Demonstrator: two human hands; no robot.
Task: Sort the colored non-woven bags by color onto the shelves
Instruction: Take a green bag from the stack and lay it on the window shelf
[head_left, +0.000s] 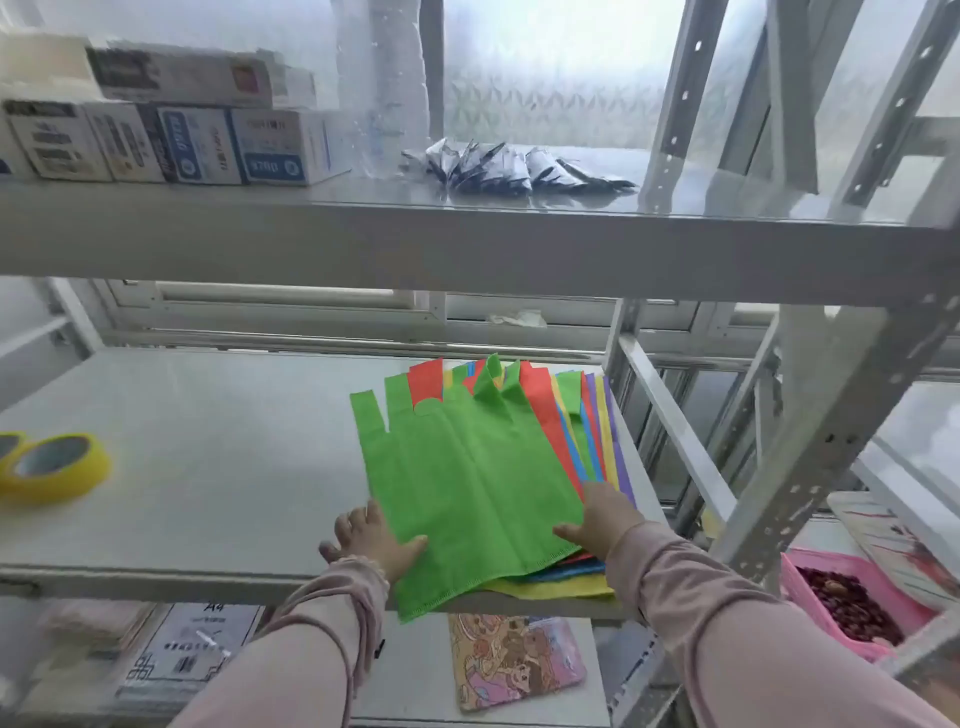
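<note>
A fanned stack of non-woven bags (592, 431) lies at the right end of the middle shelf (208, 457), showing red, yellow, blue and purple edges. A green bag (467, 488) lies on top, its near edge hanging over the shelf front. My left hand (371, 540) holds the green bag's left near edge, thumb on top and fingers on the shelf beside it. My right hand (602, 519) rests at the green bag's right edge, thumb on the bag; whether its fingers reach under is hidden.
Two yellow tape rolls (52, 467) lie at the shelf's left. The upper shelf (467, 244) carries boxes (171, 140) and dark packets (509, 166). Below are an A4 paper pack (192, 649), a cartoon-print pouch (514, 660) and a pink basket (852, 597). Steel uprights (810, 452) stand right.
</note>
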